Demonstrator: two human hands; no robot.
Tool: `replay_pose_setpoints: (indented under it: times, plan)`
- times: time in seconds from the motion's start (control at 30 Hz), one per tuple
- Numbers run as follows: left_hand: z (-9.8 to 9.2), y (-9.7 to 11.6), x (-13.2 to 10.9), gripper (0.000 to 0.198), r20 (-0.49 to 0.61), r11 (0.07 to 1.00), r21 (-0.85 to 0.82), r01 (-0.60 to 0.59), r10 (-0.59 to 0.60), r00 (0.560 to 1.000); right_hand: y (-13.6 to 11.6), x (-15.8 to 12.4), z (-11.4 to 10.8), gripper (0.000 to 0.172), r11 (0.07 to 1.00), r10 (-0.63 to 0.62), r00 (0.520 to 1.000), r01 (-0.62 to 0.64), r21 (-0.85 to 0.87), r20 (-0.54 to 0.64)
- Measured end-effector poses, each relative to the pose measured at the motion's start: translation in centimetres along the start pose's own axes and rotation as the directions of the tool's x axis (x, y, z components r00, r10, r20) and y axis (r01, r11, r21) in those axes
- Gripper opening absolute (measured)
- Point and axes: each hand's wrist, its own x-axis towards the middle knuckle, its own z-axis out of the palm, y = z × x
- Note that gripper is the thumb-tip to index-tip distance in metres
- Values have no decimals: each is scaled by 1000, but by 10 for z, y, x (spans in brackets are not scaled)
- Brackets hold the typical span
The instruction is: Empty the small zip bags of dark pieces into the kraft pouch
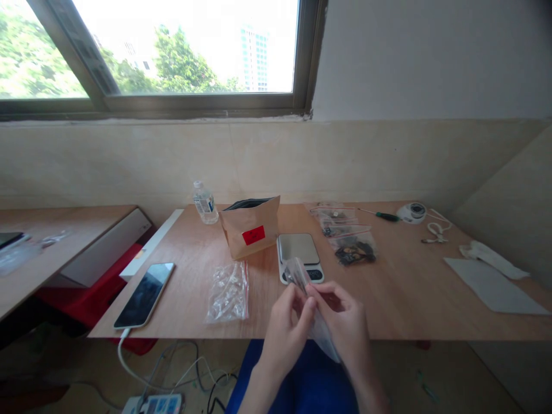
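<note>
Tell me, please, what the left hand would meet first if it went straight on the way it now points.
Beyond the clear bag it holds, the left hand would probably meet the small scale first, though depth is unclear.

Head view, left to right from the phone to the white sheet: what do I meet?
Phone, water bottle, brown paper bag, held plastic bag, bag of dark parts, dome camera, white sheet. Overlapping things left out.
</note>
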Motion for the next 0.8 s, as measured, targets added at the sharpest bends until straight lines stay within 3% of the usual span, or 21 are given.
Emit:
replay_pose_setpoints:
  times: [0.1,0.33,0.5,0.67,0.8]
  plan:
    - [-5,-4,0,27,-35,999,7,34,-34,999,8,-2,11,32,986,41,989,-63,152,142]
    - [-4,-17,-3,29,-114,991,-87,97,-106,988,21,3,4,27,996,-88,929,71,59,359]
    - [-10,-27,-1,28,-162,994,-65,90,-99,982,24,8,5,23,963,-198,927,244,-111,320]
    - [-25,-37,5,28,-56,998,-43,42,-44,997,24,9,8,19,885,-323,893,402,-234,313]
    - [-31,-38,11,30,-17,999,-37,34,-34,999,24,7,12,18,763,-406,846,522,-383,345]
